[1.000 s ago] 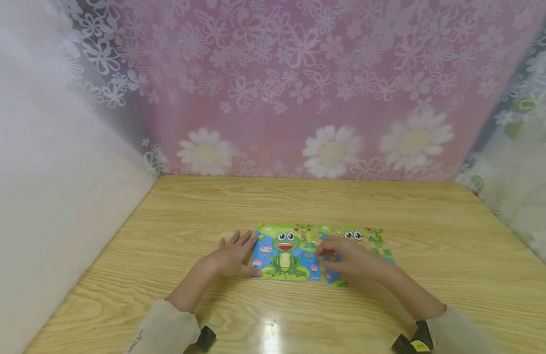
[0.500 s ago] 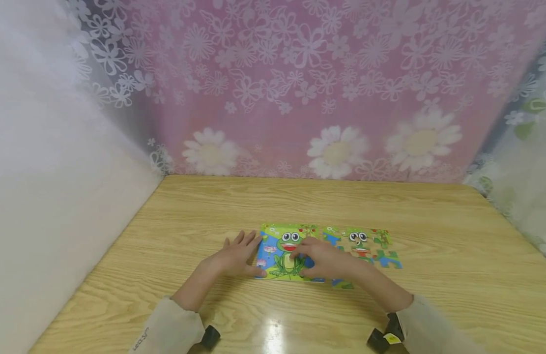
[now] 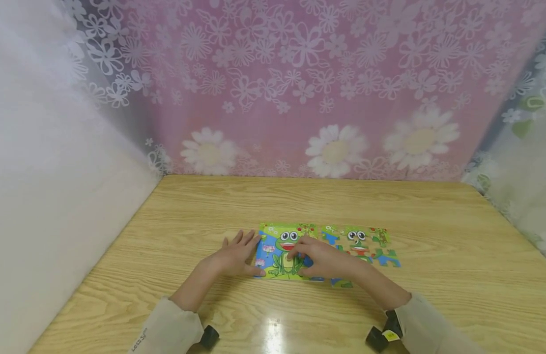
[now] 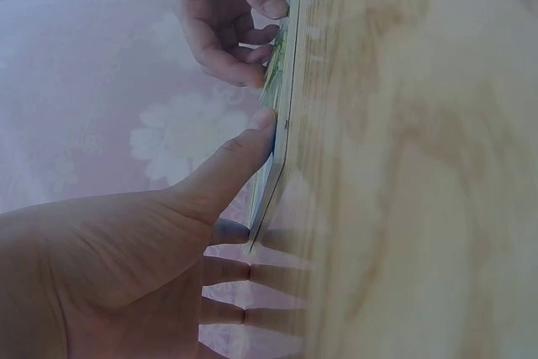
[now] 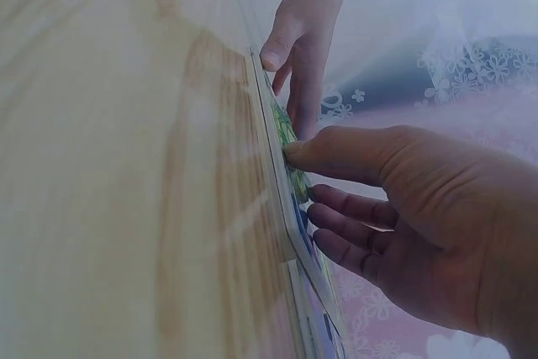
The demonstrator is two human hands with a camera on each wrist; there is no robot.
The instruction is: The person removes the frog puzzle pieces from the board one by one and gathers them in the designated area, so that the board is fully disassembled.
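Observation:
A frog picture (image 3: 273, 268) on a flat board lies on the table. My left hand (image 3: 237, 258) rests at its left side, fingers spread and thumb on the lower left corner. Over the right half of the picture is my right hand (image 3: 323, 259), with bent fingers and its thumb hiding part of the frog. In the right wrist view, the right thumb and fingertips touch the surface of the board (image 5: 290, 216), set apart from each other; I see no loose piece between them. To the right lie jigsaw pieces (image 3: 357, 237) of a like frog, with gaps, partly behind the right forearm.
The wood-grain table (image 3: 202, 216) reaches back to a pink floral curtain (image 3: 264, 98). A pale sheet (image 3: 69, 172) hangs along the left side, and another floral sheet (image 3: 516, 196) along the right. Black wrist devices (image 3: 379, 338) sit below the sleeves.
My right hand has moved left from the jigsaw pieces onto the frog picture, uncovering more of the pieces. It has stayed there for the last half second. The left hand has kept its place.

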